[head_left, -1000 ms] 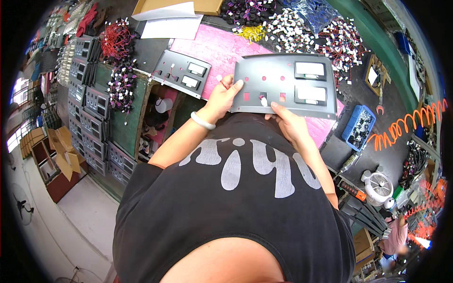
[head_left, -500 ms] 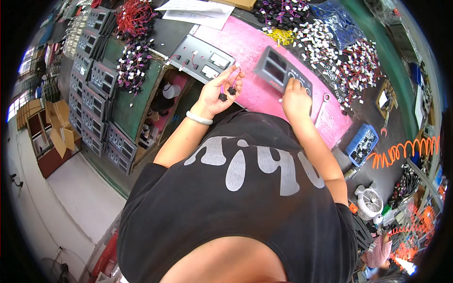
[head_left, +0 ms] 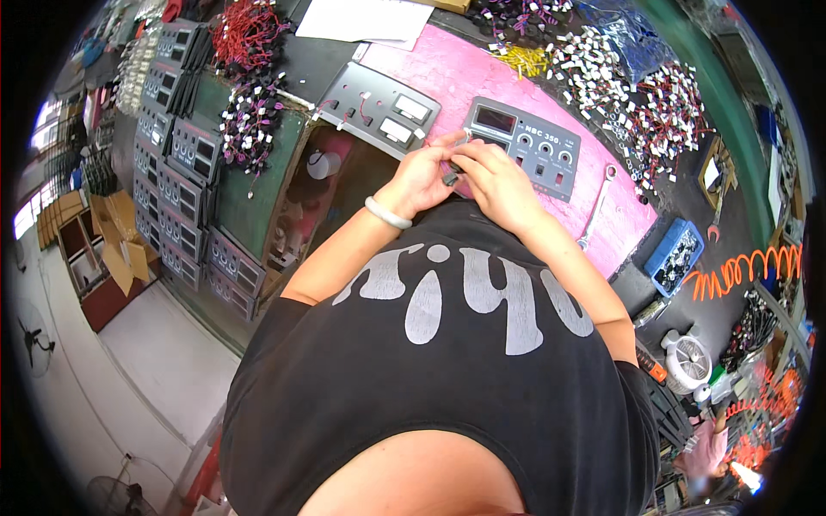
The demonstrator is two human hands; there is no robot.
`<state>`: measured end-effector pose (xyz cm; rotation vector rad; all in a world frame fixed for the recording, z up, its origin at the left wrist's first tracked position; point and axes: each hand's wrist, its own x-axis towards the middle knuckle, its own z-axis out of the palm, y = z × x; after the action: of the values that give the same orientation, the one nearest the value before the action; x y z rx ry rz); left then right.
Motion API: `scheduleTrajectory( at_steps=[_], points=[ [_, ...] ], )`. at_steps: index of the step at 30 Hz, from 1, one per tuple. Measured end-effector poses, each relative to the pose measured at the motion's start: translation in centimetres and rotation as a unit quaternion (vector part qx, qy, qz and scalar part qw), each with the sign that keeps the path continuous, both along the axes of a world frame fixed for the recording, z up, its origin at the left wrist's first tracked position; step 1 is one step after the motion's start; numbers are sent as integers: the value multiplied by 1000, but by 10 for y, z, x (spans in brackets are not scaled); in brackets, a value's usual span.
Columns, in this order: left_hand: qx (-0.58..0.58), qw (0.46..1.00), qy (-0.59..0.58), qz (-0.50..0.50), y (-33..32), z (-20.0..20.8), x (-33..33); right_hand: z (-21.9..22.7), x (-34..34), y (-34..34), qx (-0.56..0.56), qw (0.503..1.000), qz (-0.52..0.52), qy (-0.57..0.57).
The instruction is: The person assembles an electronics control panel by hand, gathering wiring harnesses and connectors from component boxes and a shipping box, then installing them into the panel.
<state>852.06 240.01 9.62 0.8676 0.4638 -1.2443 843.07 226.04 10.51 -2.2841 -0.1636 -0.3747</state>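
Note:
My left hand (head_left: pixel 420 179) and my right hand (head_left: pixel 497 182) meet just in front of the pink mat, their fingers closed together. Pinched between them is a small black wired component (head_left: pixel 451 177); its wires are mostly covered by the fingers. Past my right hand, a grey control panel (head_left: pixel 561 138) lies face up on the pink mat (head_left: pixel 447 62), with dark display windows and round knob holes. Beyond my left hand rests a second grey panel (head_left: pixel 344 93), its back showing, with two white-backed windows and a few wired parts fitted.
A wrench (head_left: pixel 598 206) lies right of the face-up panel. Heaps of white connectors (head_left: pixel 589 69), red wires (head_left: pixel 245 39) and purple-wired parts (head_left: pixel 249 125) cover the far bench. A blue bin (head_left: pixel 674 258) of small parts stands at right. Stacked panels (head_left: pixel 179 193) fill the left.
My right hand has let go of the grey panel, which now lies flat and face up on the mat. It has moved left to join my left hand at the wired component.

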Motion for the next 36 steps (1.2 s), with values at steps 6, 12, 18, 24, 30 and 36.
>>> scheduleTrajectory(
  at_steps=[6,12,18,24,30,36],
  points=[
    [-8,996,41,-75,-4,-17,-4,-17,-21,-3,23,987,-33,156],
    [76,974,-62,-204,-18,-23,-5,-34,-52,-16,169,962,-147,156],
    [337,624,-638,-300,-17,-82,21,-66,-97,-58,426,818,-355,150],
    [362,693,-534,-321,-32,-129,31,-58,-82,-64,168,876,-399,214],
    [318,728,-559,-238,-45,-77,13,-46,-72,-68,-67,915,-348,194],
    [223,770,-578,-153,-59,-35,-10,-39,-79,-69,17,935,-315,162]
  ],
)
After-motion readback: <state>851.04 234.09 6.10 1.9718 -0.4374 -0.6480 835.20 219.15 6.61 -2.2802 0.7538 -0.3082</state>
